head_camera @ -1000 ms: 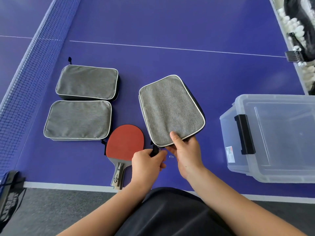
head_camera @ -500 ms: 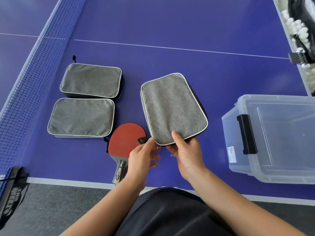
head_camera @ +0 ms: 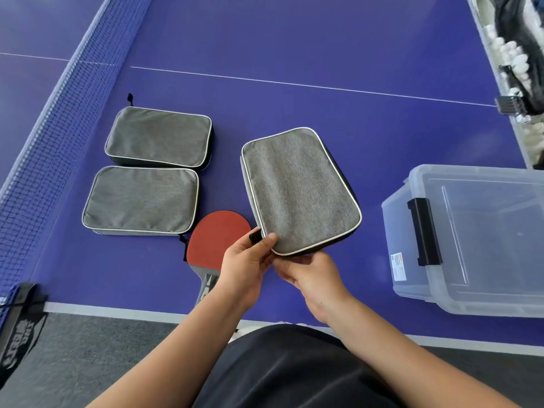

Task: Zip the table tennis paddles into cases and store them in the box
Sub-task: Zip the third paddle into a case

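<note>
No writing is legible: the clear box [head_camera: 482, 240] bears a small sticker too small to read, and the paddle [head_camera: 216, 242] handle's markings are blurred. The grey, white-piped case [head_camera: 297, 191] sits near the table's [head_camera: 323, 39] front edge, between paddle and box, with bare blue surface beyond. The left hand [head_camera: 245, 267] pinches its black zipper pull; the right hand [head_camera: 313, 278] grips its near edge.

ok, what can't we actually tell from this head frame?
Head view only:
- Whether the held case has a paddle inside: the grey fabric hides it.
- Its zipper state: the left hand covers the corner at the black pull tab.
- The right hand fingers: tucked under the case.
- The red paddle handle: partly behind the left hand.
- The clear box: cut off by the right edge.
</note>
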Available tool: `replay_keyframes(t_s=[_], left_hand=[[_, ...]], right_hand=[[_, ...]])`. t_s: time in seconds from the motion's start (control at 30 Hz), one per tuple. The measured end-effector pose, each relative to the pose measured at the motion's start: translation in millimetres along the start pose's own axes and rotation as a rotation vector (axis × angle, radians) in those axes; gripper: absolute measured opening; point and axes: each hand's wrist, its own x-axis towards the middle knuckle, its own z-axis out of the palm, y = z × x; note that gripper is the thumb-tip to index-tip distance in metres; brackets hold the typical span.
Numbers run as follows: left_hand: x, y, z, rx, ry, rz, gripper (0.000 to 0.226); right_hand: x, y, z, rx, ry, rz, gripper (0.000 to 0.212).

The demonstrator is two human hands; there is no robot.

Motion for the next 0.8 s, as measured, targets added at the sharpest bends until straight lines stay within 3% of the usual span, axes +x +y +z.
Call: replay_keyframes(t_s=[0.1, 0.27, 0.5, 0.67, 0.8], left_hand=[[0, 0, -4, 0.033, -0.021, 0.041, 0.021], [0, -2, -15, 0.159, -0.046, 0.107, 0.025], [2, -7, -25, 0.285, 0.014, 0.133, 0.024], [7, 8, -51, 0.461, 0.056, 0.174, 0.035], [8, 10, -68, 0.577, -0.035, 0.126, 0.040]], right_hand=[[-1, -1, 0, 0.032, -0.008, 0.056, 0.017], [-2, -5, -5, 0.165, -0.054, 0.253, 0.020], [-3, -14, -35, 0.416, -0.073, 0.543, 0.008], [-2, -29, -72, 0.525, 0.080, 0.487, 0.014], [2, -46, -88, 0.462, 0.113, 0.389, 0.014]])
